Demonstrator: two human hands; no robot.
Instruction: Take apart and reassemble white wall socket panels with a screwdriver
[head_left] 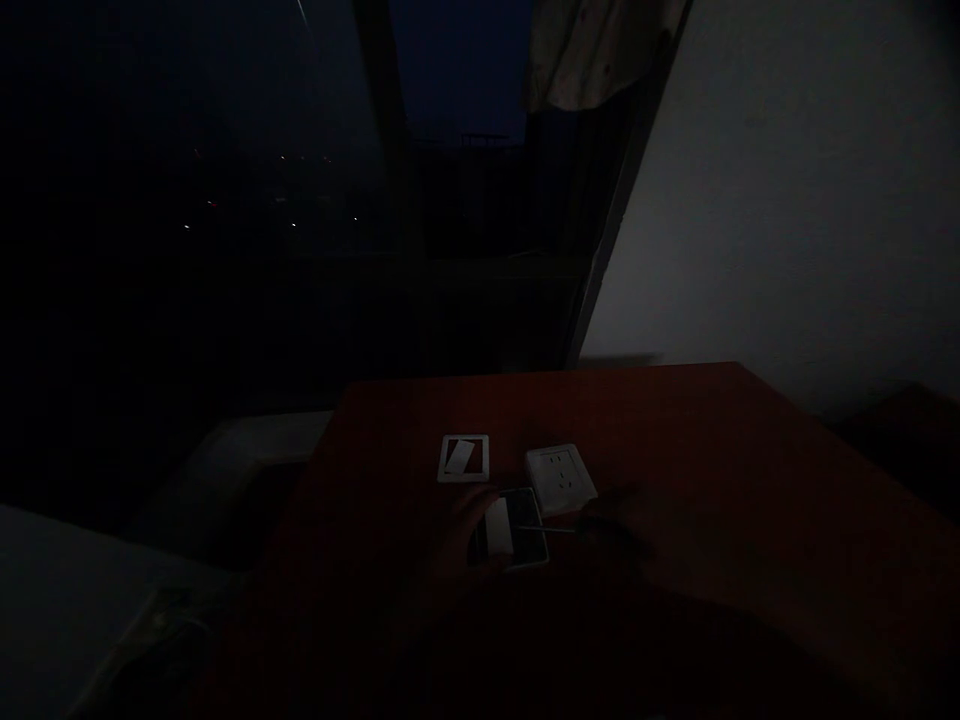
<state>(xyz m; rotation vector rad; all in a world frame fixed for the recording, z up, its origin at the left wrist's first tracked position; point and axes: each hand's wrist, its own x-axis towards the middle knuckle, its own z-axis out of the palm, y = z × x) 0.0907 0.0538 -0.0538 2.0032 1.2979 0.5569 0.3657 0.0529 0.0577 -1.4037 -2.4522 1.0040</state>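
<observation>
The scene is very dark. My left hand (459,530) grips the left side of a wall switch (529,548), a square dark-faced unit with a light edge and a white rocker strip (498,527). From the right, my right hand (619,518) holds a thin screwdriver (561,528), its shaft pointing left and its tip over the dark face of the switch. Whether the tip touches is unclear, and the handle is lost in shadow. Just beyond the switch, a white wall socket (562,478) lies on the table.
A white square frame (486,460) rests on the reddish table (637,410), with a loose white rectangular piece (460,457) slanted inside it. Behind the table are a dark window (465,60) and a curtain (592,55); a pale wall (787,200) stands at right.
</observation>
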